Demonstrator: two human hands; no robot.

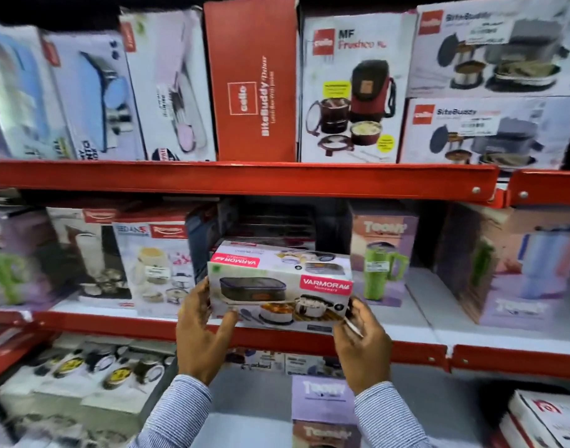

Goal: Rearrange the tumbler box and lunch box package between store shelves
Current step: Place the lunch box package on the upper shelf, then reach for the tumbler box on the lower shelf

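A white Varmora lunch box package [279, 282] with pink labels sits at the front of the middle shelf [309, 337]. My left hand [201, 331] grips its left end and my right hand [363, 344] grips its lower right corner. To its right on the same shelf stands a lilac tumbler box [382, 257] picturing a green tumbler. Another lilac tumbler box [324, 409] stands on the shelf below, between my forearms.
The top shelf [245, 179] holds a red Cello box [254, 82] and several white lunch box cartons. Flask and container boxes [154, 263] stand left of the package. A big tumbler box [516, 263] is at the right. Lower left holds packed lunch sets [83, 376].
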